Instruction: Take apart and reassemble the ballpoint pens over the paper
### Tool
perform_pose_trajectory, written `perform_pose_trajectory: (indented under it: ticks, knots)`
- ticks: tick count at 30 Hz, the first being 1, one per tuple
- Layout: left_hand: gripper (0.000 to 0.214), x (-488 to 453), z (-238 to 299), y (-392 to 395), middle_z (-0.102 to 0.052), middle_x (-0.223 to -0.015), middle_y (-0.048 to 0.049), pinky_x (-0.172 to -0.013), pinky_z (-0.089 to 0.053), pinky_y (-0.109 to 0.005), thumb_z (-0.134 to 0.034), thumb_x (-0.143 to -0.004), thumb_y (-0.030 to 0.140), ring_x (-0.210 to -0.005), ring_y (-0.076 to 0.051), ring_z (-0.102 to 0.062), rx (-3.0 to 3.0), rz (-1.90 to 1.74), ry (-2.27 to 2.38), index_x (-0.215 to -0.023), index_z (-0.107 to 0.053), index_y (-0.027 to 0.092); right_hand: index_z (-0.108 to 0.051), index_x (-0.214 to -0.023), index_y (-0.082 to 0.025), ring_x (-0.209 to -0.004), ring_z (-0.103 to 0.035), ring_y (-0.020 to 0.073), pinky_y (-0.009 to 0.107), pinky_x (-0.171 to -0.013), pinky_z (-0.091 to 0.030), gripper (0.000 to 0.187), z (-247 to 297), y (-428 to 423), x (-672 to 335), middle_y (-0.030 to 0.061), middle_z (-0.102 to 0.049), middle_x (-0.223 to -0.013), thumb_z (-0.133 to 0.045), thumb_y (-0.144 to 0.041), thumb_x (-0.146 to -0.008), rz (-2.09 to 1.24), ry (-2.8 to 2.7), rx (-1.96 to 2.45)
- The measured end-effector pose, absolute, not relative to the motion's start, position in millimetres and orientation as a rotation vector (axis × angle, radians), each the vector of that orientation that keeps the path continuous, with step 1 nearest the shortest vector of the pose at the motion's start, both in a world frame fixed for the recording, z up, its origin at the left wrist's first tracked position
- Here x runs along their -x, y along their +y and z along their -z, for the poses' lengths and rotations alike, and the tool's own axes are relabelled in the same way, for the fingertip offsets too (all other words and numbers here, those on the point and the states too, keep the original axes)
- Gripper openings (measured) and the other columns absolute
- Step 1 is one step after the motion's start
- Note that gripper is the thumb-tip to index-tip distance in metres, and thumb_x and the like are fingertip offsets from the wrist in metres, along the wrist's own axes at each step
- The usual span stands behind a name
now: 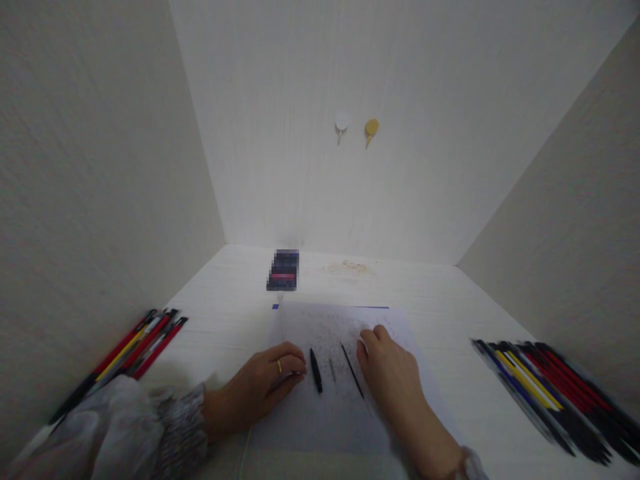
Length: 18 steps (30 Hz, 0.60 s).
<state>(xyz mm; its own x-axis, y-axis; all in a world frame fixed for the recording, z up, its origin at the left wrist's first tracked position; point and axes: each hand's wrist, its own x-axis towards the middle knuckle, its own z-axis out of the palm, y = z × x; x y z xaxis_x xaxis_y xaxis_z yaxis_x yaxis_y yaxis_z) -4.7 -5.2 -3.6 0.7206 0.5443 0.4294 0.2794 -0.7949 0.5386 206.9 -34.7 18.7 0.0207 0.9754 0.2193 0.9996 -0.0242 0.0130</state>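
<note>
A white sheet of paper [330,413] lies on the table in front of me, speckled with dark marks. On it lie a short black pen part [315,370], a small grey spring-like piece [333,369] and a thin black refill [352,371]. My left hand [263,387], with a ring on one finger, rests at the paper's left edge, fingers curled round a thin pale piece that I cannot make out. My right hand [387,370] lies on the paper just right of the refill, fingers curled downward, and whether it holds anything is hidden.
A pile of red, black and yellow pens [133,350] lies at the left wall. A larger pile of black, blue, yellow and red pens [545,393] lies at the right. A blurred dark object [283,270] sits behind the paper. Two hooks [356,128] hang on the back wall.
</note>
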Motion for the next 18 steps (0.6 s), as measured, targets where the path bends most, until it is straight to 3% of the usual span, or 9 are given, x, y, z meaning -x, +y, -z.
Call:
perform_pose_trajectory:
  ticks: [8, 13, 18]
  knots:
    - [0.014, 5, 3, -6, -0.053, -0.085, -0.0047, -0.068, -0.043, -0.021, -0.039, -0.080, 0.012, -0.076, -0.010, -0.051, -2.466, -0.788, 0.654, -0.087, -0.050, 0.016, -0.055, -0.078, -0.015, -0.066, -0.058, 0.0158, 0.023, -0.050, -0.035, 0.018, -10, -29, -217, 0.0058, -0.056, -0.078, -0.037, -0.019, -0.080, 0.140, -2.175, 2.132]
    - [0.013, 5, 5, -5, -0.053, -0.083, -0.0045, -0.067, -0.042, -0.020, -0.040, -0.080, 0.012, -0.074, -0.010, -0.051, -2.466, -0.804, 0.648, -0.085, -0.050, 0.016, -0.055, -0.086, -0.015, -0.070, -0.058, 0.0174, 0.025, -0.053, -0.035, 0.018, -11, -39, -218, 0.0067, -0.060, -0.079, -0.039, -0.020, -0.079, 0.041, -2.093, 2.147]
    - [0.013, 5, 4, -6, -0.053, -0.083, -0.0045, -0.067, -0.043, -0.021, -0.040, -0.080, 0.011, -0.074, -0.010, -0.051, -2.466, -0.811, 0.646, -0.086, -0.050, 0.016, -0.056, -0.077, -0.017, -0.069, -0.057, 0.0153, 0.024, -0.055, -0.034, 0.025, -23, -39, -241, 0.0053, -0.059, -0.078, -0.033, -0.025, -0.082, -0.021, -1.976, 2.172]
